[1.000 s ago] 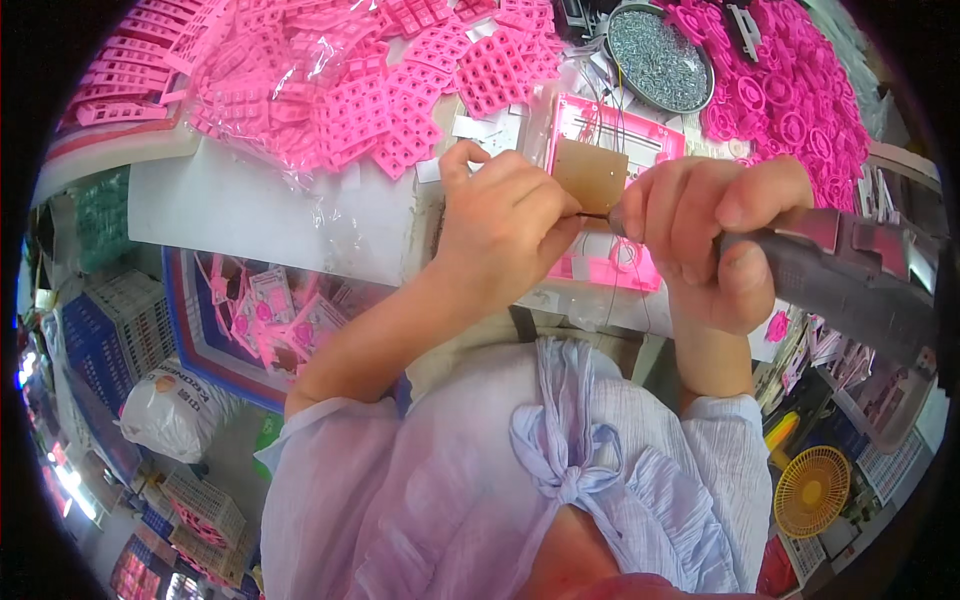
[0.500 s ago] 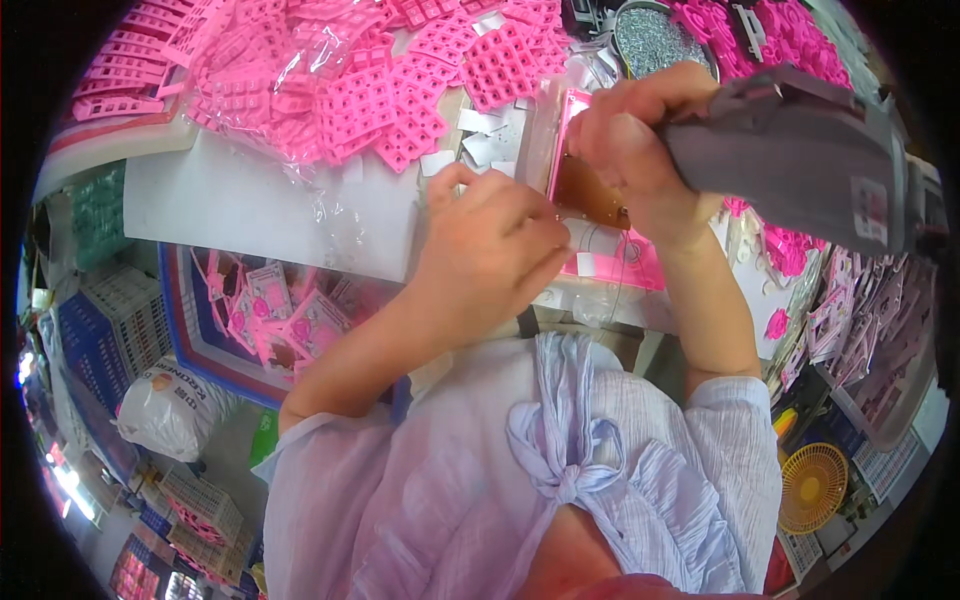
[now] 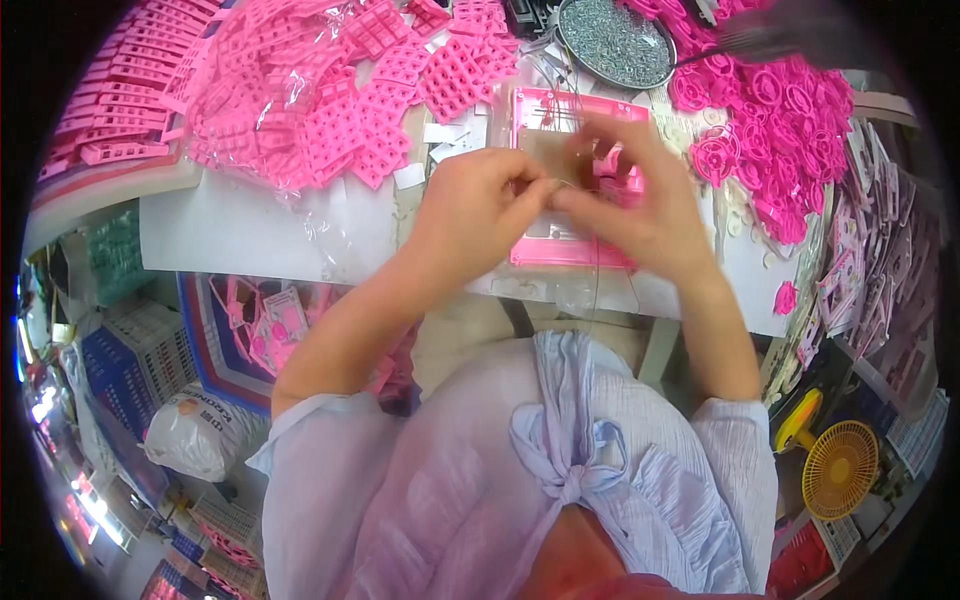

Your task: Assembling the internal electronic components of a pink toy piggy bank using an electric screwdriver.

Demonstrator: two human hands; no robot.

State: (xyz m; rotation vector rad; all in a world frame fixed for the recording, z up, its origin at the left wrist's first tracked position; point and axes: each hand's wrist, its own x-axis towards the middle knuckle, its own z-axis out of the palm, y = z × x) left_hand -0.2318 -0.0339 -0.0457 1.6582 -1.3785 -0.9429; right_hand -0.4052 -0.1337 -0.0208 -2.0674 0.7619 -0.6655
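A pink rectangular frame (image 3: 560, 250) lies on the white table (image 3: 240, 230) in front of me. On it sits a small flat brown piece (image 3: 548, 155). My left hand (image 3: 480, 215) pinches at the lower edge of that piece with thumb and fingers. My right hand (image 3: 645, 215) is blurred by motion; its fingertips meet the left hand's at the same spot, and its grip is unclear. A grey power tool (image 3: 790, 35) hangs blurred at the upper right, away from both hands.
A round metal dish of small screws (image 3: 612, 40) stands behind the frame. Pink grid parts (image 3: 330, 110) are heaped in clear bags on the left, pink ring parts (image 3: 770, 130) on the right. Below the table are a yellow fan (image 3: 840, 465), crates and a white bag (image 3: 190, 435).
My right hand has let go of the grey power tool, which has swung up and away to the right. That hand has come down to the brown piece beside my left hand.
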